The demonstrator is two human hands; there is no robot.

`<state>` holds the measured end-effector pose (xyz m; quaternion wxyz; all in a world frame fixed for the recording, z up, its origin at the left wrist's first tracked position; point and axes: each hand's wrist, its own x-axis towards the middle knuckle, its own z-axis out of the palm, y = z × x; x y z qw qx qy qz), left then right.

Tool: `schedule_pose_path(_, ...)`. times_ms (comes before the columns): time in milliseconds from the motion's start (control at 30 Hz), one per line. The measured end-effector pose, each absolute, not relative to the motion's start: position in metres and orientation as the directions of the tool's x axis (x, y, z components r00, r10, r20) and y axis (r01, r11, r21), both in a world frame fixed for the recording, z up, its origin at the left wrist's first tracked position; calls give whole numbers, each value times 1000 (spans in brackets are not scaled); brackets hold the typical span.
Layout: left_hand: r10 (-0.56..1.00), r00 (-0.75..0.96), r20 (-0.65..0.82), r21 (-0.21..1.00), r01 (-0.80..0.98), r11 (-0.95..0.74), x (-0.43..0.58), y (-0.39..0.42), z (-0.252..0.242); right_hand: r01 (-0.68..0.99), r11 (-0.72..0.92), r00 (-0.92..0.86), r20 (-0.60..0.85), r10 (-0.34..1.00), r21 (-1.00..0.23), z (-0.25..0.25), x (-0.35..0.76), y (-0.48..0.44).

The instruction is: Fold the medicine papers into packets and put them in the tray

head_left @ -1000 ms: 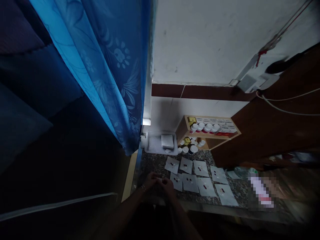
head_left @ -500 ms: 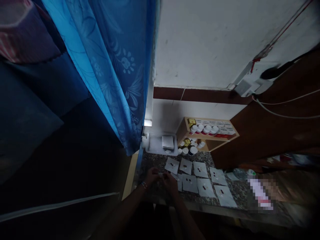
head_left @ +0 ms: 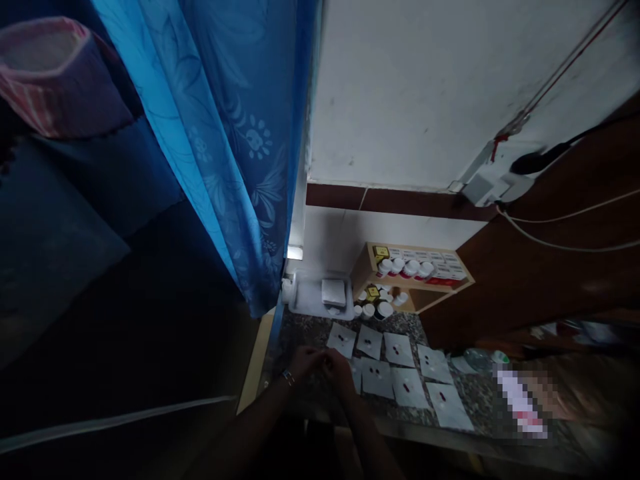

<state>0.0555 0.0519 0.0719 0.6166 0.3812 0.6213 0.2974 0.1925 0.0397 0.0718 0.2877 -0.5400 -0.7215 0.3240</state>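
My left hand (head_left: 306, 362), with a bracelet at its wrist, and my right hand (head_left: 339, 372) meet above the left part of a speckled counter (head_left: 313, 327). Both have bent, closed fingers that touch at the tips; whatever lies between them is hidden. Just right of them several white paper squares (head_left: 453, 412) lie flat in two rows. Small dark and pale pills (head_left: 406, 387) rest on the papers. The nearest square (head_left: 357, 380) is partly covered by my right hand.
Behind the papers stands a white tray (head_left: 306, 301) holding a stack of white paper (head_left: 333, 292). A small wooden shelf (head_left: 445, 299) carries boxes and white-capped bottles (head_left: 411, 268). A blue curtain (head_left: 235, 153) hangs at left. A plastic bottle (head_left: 480, 360) lies at right.
My hands have drawn closer together, and the small pale thing seen between the fingers earlier is now hidden. The view has tilted up slightly; the papers and pills have not moved.
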Motion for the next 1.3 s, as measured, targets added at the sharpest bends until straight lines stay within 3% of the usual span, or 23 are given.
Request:
schedule_pose_path(300, 825, 103, -556, 824, 198, 531, 43, 65, 99, 709, 210, -358, -87, 930, -674, 102, 194, 43)
schedule_pose_path(467, 825, 112, -553, 808, 315, 499, 43, 67, 102, 707, 193, -316, -60, 947, -680, 94, 191, 45)
schedule_pose_path(733, 930, 185, -319, 885, 408, 223, 40, 61, 115, 633, 209, -341, -26, 940, -745, 93, 191, 48)
schedule_pose_path(933, 945, 232, -230, 833, 549, 69, 33, 59, 107, 656, 198, -351, -63, 934, -729, 96, 187, 50)
schedule_pose_path(1167, 971, 205, -124, 883, 470, 13, 27, 49, 115, 618, 244, -322, 43, 946, -747, 90, 193, 50)
schedule_pose_path(1300, 941, 319, -111, 851, 520, -76, 26, 43, 125, 621, 237, -313, 41, 949, -747, 90, 191, 50)
